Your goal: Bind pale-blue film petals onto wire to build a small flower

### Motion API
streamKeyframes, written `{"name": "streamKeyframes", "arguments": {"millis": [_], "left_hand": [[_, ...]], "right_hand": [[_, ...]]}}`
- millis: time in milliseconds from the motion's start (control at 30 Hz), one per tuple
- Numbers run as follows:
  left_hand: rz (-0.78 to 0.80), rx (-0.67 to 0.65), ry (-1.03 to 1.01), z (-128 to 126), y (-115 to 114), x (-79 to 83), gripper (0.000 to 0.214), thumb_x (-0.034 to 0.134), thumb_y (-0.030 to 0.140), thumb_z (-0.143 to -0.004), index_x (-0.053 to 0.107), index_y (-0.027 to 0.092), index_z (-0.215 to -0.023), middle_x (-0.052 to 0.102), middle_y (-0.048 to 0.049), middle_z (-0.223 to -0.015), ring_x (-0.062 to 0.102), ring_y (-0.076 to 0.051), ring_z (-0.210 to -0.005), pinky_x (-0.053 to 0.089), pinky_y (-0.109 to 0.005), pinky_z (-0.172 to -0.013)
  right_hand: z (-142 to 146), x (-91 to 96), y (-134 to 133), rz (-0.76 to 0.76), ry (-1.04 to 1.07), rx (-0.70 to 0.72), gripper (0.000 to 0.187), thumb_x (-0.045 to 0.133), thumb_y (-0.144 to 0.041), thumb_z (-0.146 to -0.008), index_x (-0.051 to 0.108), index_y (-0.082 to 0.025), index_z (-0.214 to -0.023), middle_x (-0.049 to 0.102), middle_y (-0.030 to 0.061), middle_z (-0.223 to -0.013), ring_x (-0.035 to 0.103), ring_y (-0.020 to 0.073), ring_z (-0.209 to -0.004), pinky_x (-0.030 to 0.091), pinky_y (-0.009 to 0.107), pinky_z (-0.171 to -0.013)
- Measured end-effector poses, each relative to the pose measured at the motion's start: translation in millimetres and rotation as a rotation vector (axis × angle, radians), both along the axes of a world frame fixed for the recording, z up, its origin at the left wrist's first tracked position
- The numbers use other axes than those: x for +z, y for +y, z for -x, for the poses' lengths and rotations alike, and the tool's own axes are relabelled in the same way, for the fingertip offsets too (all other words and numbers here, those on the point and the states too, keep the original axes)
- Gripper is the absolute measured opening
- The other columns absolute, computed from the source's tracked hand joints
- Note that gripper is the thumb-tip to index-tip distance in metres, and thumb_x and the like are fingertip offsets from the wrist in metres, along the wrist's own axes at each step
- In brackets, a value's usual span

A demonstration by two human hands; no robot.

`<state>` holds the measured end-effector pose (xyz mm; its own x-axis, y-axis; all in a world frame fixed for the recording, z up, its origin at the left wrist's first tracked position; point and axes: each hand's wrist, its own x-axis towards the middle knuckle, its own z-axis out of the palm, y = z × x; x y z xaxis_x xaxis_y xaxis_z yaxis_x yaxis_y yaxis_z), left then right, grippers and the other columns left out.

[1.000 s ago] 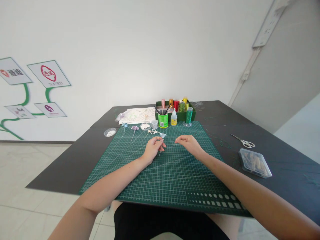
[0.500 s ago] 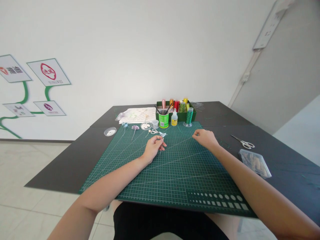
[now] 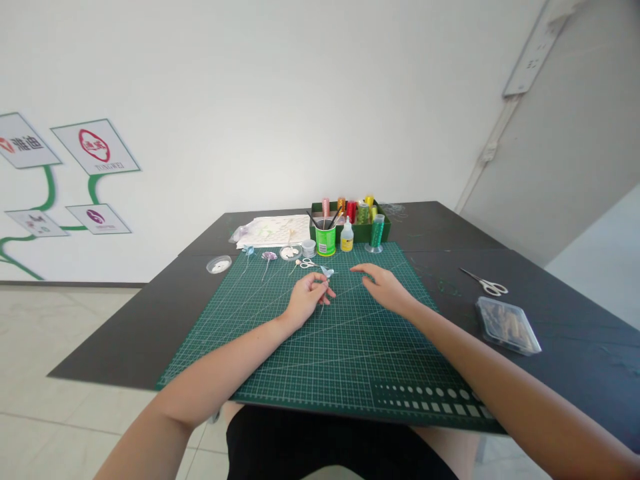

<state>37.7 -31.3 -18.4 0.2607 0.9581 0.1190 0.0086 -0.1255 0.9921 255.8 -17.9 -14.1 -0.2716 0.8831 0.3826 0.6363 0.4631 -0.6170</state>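
While the black counter (image 3: 110, 347) spreads out before us, we see the green cutting mat (image 3: 350, 353) lying on it, the dark green box (image 3: 387, 232) just past the mat's far edge and the clear plastic box (image 3: 508, 325) off to the right. Over the mat, we have our right hand (image 3: 386, 288) near our left hand (image 3: 309, 298), not touching it, the right's thumb and forefinger parted. Farther back we see the bright green can (image 3: 326, 243) beside the glue bottle (image 3: 347, 239), then the small white-handled scissors (image 3: 307, 263), and lastly the pale blue flower (image 3: 327, 272), whose thin stem our left fingertips pinch above the mat.
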Motion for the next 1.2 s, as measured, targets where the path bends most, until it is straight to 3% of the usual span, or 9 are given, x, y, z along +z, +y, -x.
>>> {"name": "streamKeyframes", "arguments": {"millis": [100,233,333,400,500,633,767,1000,1200], "left_hand": [[-0.02,-0.02,0.034,-2.1,-1.9,-0.6,0.022,0.059,0.036,-0.08,0.052,0.016,-0.087,0.07,-0.0016,-0.065,0.058,-0.009,-0.046,0.041,-0.019,-0.048],[-0.023,-0.024,0.077,-5.6,-4.7,-4.5,0.022,0.059,0.036,-0.08,0.052,0.016,-0.088,0.071,-0.002,-0.067,0.059,-0.009,-0.046,0.043,-0.019,-0.048],[-0.075,-0.011,0.118,-6.9,-7.2,-8.1,0.019,0.057,0.034,-0.082,0.052,0.017,-0.089,0.07,-0.0008,-0.067,0.06,-0.009,-0.047,0.046,-0.019,-0.05],[-0.123,-0.004,0.169,-7.2,-9.5,-8.7,0.017,0.056,0.032,-0.083,0.053,0.017,-0.089,0.07,0.0004,-0.066,0.059,-0.009,-0.046,0.046,-0.019,-0.05],[-0.168,0.019,0.258,-7.6,-14.1,-6.1,0.013,0.056,0.029,-0.082,0.053,0.018,-0.088,0.07,0.0019,-0.066,0.057,-0.008,-0.043,0.045,-0.018,-0.048],[-0.192,0.024,0.317,-9.7,-20.5,-1.1,0.01,0.054,0.024,-0.081,0.054,0.019,-0.089,0.07,0.0026,-0.068,0.058,-0.009,-0.045,0.046,-0.018,-0.048],[-0.212,0.029,0.347,-12.1,-23.9,1.1,0.011,0.053,0.024,-0.082,0.054,0.02,-0.092,0.071,0.003,-0.071,0.06,-0.009,-0.047,0.047,-0.019,-0.05],[-0.24,0.079,0.333,-12.5,-22.3,2.9,0.017,0.055,0.029,-0.085,0.045,0.022,-0.097,0.072,0.0035,-0.072,0.067,-0.013,-0.057,0.051,-0.024,-0.064],[-0.248,0.024,0.288,-9.7,-21.8,4.6,0.02,0.054,0.033,-0.087,0.044,0.022,-0.1,0.073,0.0,-0.077,0.07,-0.015,-0.068,0.052,-0.027,-0.07]], "right_hand": [[16.1,-1.4,-9.5,0.119,0.204,0.133,0.037,0.046,-0.013,-0.08,0.067,-0.021,-0.11,0.066,0.0061,-0.117,0.058,0.0215,-0.113,0.039,0.039,-0.103],[31.4,-0.4,-20.7,0.49,0.619,0.292,0.024,0.056,-0.024,-0.079,0.07,-0.018,-0.097,0.069,0.0074,-0.105,0.061,0.022,-0.103,0.045,0.039,-0.096],[37.1,2.4,-28.8,0.734,0.845,0.37,0.022,0.064,-0.029,-0.075,0.068,-0.016,-0.092,0.067,0.0063,-0.091,0.063,0.0189,-0.088,0.052,0.033,-0.078],[39.4,4.3,-33.5,0.81,0.869,0.387,0.023,0.066,-0.031,-0.074,0.066,-0.017,-0.093,0.064,0.0037,-0.084,0.06,0.0146,-0.076,0.049,0.024,-0.058],[43.0,5.8,-38.6,0.821,0.815,0.303,0.025,0.065,-0.037,-0.076,0.063,-0.019,-0.094,0.057,-0.0005,-0.077,0.05,0.0079,-0.056,0.029,0.017,-0.037],[48.4,5.3,-40.6,0.761,0.682,0.174,0.025,0.062,-0.042,-0.078,0.06,-0.017,-0.078,0.048,-0.0051,-0.062,0.028,0.0034,-0.039,0.012,0.02,-0.034],[50.3,2.3,-38.7,0.647,0.629,0.079,0.029,0.06,-0.039,-0.078,0.059,-0.015,-0.062,0.042,-0.0053,-0.049,0.024,0.0044,-0.04,0.014,0.023,-0.038],[53.5,4.5,-43.6,0.533,0.752,-0.021,0.026,0.066,-0.04,-0.071,0.071,-0.014,-0.071,0.06,0.0009,-0.062,0.032,0.0062,-0.045,0.021,0.024,-0.042],[55.1,7.9,-44.8,0.514,0.822,-0.042,0.031,0.071,-0.044,-0.067,0.073,-0.013,-0.074,0.061,0.0018,-0.062,0.033,0.0066,-0.045,0.021,0.023,-0.042]]}}
